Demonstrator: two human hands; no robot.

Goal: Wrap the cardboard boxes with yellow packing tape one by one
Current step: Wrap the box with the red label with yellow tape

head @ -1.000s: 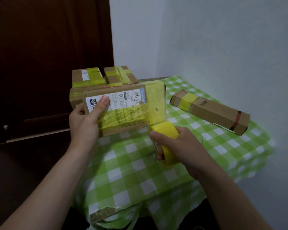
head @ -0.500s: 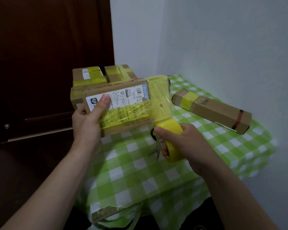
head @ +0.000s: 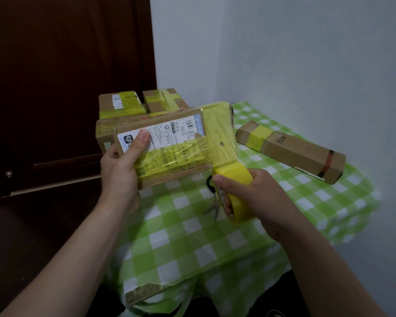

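My left hand (head: 121, 170) grips the left end of a flat cardboard box (head: 169, 131) with a white shipping label, holding it above the table, thumb pressed on the label. Yellow tape runs across the box's front and around its right end. My right hand (head: 245, 195) grips the yellow tape roll (head: 234, 177) just below the box's right corner, with a stretch of tape still joined to the box.
Three taped boxes (head: 121, 106) are stacked behind the held one. A long narrow box (head: 293, 149) with one yellow band lies at the right by the wall. Scissors (head: 212, 202) lie on the green checked tablecloth (head: 183, 234), partly hidden by my right hand. A dark door stands at the left.
My right hand has carried the tape roll slightly up and to the right, closer to the box's right end. The box sits a little higher.
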